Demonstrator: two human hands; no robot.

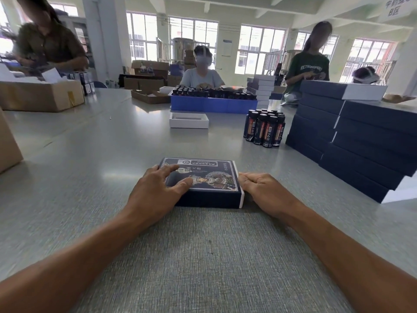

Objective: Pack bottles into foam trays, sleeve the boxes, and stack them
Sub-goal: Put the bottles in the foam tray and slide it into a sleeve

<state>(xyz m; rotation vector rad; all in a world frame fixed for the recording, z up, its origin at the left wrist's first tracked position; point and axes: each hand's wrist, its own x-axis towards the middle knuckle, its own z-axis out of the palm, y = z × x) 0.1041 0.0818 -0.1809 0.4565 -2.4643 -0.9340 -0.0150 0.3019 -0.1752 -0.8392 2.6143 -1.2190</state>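
Your left hand (158, 188) lies spread over the left end of the sleeved box (203, 184), fingers straight and pressing down on its printed navy sleeve (214, 177). Your right hand (261, 188) is curled into a loose fist, holding nothing, knuckles against the box's right end, where a strip of the white inner box (242, 195) shows past the sleeve. The box lies flat on the grey table (203, 256), right in front of you.

The likely trouble is that white strip: push off-centre and the inner box may cock inside the sleeve and jam, or crease the sleeve's mouth. If your left hand eases off, the whole box could slide left instead of closing.

Further off, to your right, the cluster of dark bottles (264, 129) stands upright, just beside the stack of navy boxes (352, 143). Carry the finished box across low and your arm could topple them. The stack already leans in steps, so a careless placement might shift it.

Straight ahead an open white tray box (189, 120) waits, and beyond it a blue crate (212, 105) full of bottles. Other people work at the far side.
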